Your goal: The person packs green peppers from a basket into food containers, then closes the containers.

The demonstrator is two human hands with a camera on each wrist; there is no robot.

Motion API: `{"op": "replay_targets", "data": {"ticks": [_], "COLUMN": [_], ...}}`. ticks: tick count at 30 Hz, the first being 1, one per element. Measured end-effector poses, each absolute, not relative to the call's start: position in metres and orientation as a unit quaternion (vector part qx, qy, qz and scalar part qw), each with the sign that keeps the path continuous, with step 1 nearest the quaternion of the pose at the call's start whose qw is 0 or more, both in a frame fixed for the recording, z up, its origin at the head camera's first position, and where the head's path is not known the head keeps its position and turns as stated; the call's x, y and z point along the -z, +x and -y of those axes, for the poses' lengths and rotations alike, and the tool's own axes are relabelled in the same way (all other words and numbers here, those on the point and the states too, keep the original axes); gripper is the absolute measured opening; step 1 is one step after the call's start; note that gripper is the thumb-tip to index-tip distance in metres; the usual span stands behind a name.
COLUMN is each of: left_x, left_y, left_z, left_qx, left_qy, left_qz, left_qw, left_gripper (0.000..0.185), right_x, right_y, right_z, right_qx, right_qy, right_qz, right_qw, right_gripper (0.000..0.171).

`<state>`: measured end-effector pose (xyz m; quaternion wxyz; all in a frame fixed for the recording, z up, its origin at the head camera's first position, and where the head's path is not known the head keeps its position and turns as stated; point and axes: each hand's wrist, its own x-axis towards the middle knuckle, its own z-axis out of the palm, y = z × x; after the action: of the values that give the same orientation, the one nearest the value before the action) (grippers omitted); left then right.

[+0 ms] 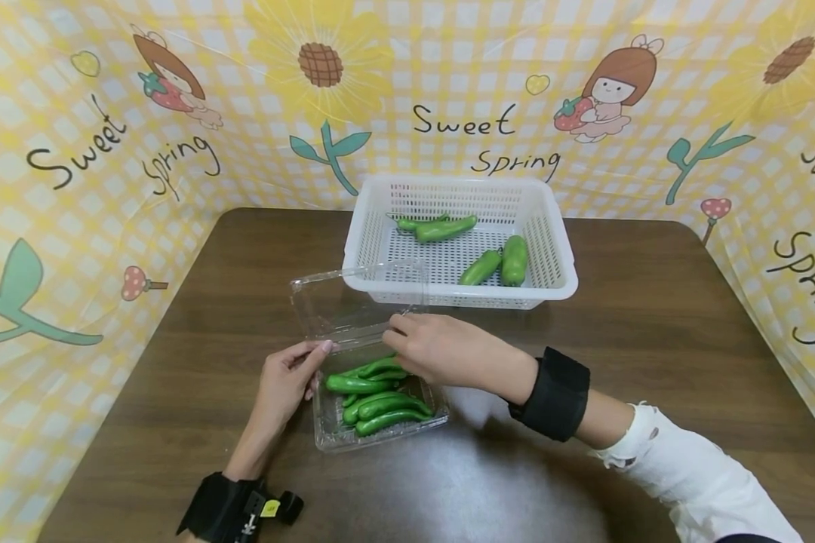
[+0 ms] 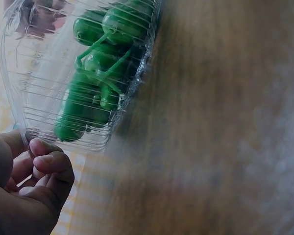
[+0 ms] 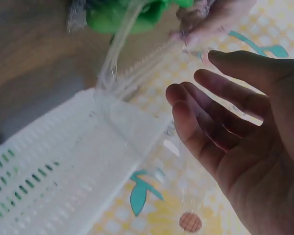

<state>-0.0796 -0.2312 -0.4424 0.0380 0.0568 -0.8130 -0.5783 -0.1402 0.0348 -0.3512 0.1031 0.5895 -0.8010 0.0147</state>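
Note:
A clear plastic clamshell box (image 1: 327, 440) sits near the table's front, filled with several green peppers (image 1: 376, 396). Its clear lid (image 1: 353, 298) stands open, leaning toward the basket. My left hand (image 1: 319, 351) pinches the box's left rim by the hinge; in the left wrist view its curled fingers (image 2: 45, 159) hold the box's edge (image 2: 19, 117) beside the peppers (image 2: 93, 73). My right hand (image 1: 397, 335) hovers over the box, its fairly straight fingers (image 3: 206, 105) against the lid (image 3: 137, 117).
A white perforated basket (image 1: 557, 249) stands just behind the box with several green peppers (image 1: 499, 262) inside; its wall (image 3: 63, 171) fills the right wrist view. The brown table (image 1: 652, 317) is ringed by a yellow printed backdrop.

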Motion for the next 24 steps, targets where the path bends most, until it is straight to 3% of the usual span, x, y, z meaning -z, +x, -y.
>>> {"op": "replay_targets", "data": {"ticks": [12, 24], "left_x": [0.442, 0.442], "left_y": [-0.079, -0.079], "left_z": [0.233, 0.233], "left_qx": [0.585, 0.579], "left_qy": [0.055, 0.053], "left_qz": [0.809, 0.813], "left_qw": [0.036, 0.041], "left_gripper": [0.031, 0.029], "right_x": [0.331, 0.301], "right_y": [-0.153, -0.174], "right_z": [-0.064, -0.088], "right_qx": [-0.075, -0.099], "right_qy": [0.556, 0.506], "right_qz": [0.820, 0.851], "right_qw": [0.114, 0.096], "right_gripper": [0.006, 0.011]}}
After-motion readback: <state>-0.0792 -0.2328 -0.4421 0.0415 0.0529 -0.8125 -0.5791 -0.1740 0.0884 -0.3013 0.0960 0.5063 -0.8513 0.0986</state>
